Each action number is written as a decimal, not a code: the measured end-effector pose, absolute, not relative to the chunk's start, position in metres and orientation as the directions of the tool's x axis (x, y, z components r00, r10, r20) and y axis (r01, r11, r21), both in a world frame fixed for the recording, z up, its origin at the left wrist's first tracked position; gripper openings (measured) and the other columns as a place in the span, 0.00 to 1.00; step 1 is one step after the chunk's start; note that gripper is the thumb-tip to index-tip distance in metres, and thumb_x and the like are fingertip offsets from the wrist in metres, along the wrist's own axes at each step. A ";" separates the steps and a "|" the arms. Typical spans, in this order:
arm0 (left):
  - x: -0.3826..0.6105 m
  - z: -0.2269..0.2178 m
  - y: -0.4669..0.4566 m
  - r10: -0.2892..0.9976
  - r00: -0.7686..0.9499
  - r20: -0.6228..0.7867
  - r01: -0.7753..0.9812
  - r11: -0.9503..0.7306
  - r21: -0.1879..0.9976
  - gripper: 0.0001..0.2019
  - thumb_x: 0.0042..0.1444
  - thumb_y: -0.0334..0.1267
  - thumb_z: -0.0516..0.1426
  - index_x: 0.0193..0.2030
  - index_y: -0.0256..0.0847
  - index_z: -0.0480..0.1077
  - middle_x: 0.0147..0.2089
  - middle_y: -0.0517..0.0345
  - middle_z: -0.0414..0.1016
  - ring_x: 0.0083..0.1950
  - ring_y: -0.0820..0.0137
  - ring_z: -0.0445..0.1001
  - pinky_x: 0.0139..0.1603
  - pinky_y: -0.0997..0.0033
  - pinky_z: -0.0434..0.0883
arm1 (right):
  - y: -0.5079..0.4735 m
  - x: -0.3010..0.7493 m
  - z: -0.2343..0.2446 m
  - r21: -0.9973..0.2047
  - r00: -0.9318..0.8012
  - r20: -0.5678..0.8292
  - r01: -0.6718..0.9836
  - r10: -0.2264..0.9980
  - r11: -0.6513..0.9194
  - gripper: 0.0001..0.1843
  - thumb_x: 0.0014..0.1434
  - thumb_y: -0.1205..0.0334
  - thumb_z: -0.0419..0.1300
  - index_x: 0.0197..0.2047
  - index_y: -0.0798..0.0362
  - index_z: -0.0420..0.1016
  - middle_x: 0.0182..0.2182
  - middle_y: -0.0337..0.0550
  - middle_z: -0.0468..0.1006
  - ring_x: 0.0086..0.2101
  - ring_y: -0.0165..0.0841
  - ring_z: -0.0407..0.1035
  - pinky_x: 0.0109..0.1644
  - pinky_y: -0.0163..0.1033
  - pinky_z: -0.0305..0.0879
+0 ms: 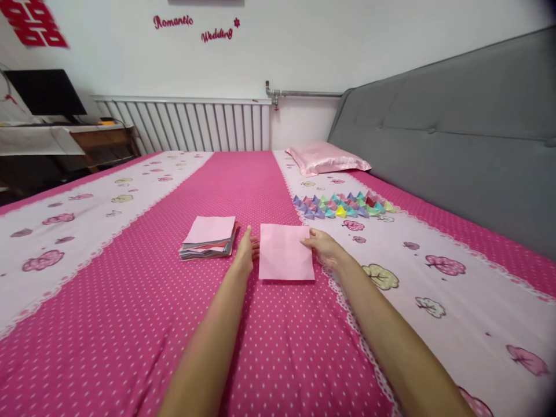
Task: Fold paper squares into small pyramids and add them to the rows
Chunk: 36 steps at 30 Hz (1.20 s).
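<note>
A square sheet of pink paper (284, 255) is in front of me, over the dotted pink strip of the bedspread. My right hand (325, 248) pinches its right edge, thumb on top and fingers beneath. Beside the left edge is my left hand (249, 249), thumb raised and fingers stretched toward the paper; whether the fingertips touch it I cannot tell. Left of that hand lies a stack of square paper (211, 231), pink on top with grey and reddish layers showing at the side. Several small folded paper shapes (341, 209) in many colours stand in rows at the right.
The bedspread (143, 289) spreads under everything. A pink pillow (326, 158) rests near the grey headboard (447, 127) on the right. A white radiator (191, 124) runs along the far wall. At the far left, a black monitor (46, 92) stands on a desk (102, 138).
</note>
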<state>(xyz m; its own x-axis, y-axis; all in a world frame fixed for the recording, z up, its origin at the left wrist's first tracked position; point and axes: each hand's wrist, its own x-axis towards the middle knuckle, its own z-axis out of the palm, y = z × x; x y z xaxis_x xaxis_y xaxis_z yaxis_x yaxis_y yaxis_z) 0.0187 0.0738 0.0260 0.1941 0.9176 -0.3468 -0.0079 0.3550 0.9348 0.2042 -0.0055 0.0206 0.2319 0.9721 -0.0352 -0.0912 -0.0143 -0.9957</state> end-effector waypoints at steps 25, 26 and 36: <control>0.030 0.026 0.064 0.769 0.436 -0.468 -0.172 0.582 0.795 0.11 0.49 0.27 0.57 0.42 0.29 0.71 0.30 0.47 0.78 0.29 0.62 0.78 0.31 0.64 0.76 | 0.001 0.228 0.008 -0.988 0.161 0.086 -0.111 0.983 0.105 0.25 0.53 0.61 0.58 0.56 0.43 0.64 0.48 0.41 0.74 0.42 0.32 0.71 0.42 0.38 0.68; 0.030 0.026 0.064 0.770 0.433 -0.468 -0.177 0.582 0.794 0.11 0.50 0.27 0.57 0.42 0.29 0.71 0.30 0.46 0.79 0.29 0.62 0.78 0.31 0.63 0.76 | 0.000 0.232 0.008 -0.992 0.100 0.100 -0.065 0.990 0.107 0.24 0.52 0.62 0.58 0.54 0.44 0.67 0.49 0.41 0.73 0.45 0.33 0.69 0.47 0.40 0.67; 0.028 0.020 0.066 0.747 0.471 -0.468 -0.173 0.599 0.782 0.12 0.49 0.28 0.57 0.42 0.29 0.71 0.32 0.45 0.79 0.31 0.62 0.78 0.34 0.64 0.76 | -0.006 0.236 0.008 -0.981 -0.127 0.104 0.148 0.986 0.123 0.15 0.53 0.64 0.58 0.45 0.48 0.76 0.48 0.42 0.74 0.48 0.37 0.68 0.55 0.49 0.61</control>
<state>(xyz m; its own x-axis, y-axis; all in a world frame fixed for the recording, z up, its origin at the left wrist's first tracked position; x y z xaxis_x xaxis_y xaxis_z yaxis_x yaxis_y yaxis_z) 0.0284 0.0664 0.0202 0.4715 0.7474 -0.4680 -0.1729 0.5988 0.7820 0.2364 -0.0064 0.0076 -0.1266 0.9865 0.1041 0.1485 0.1226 -0.9813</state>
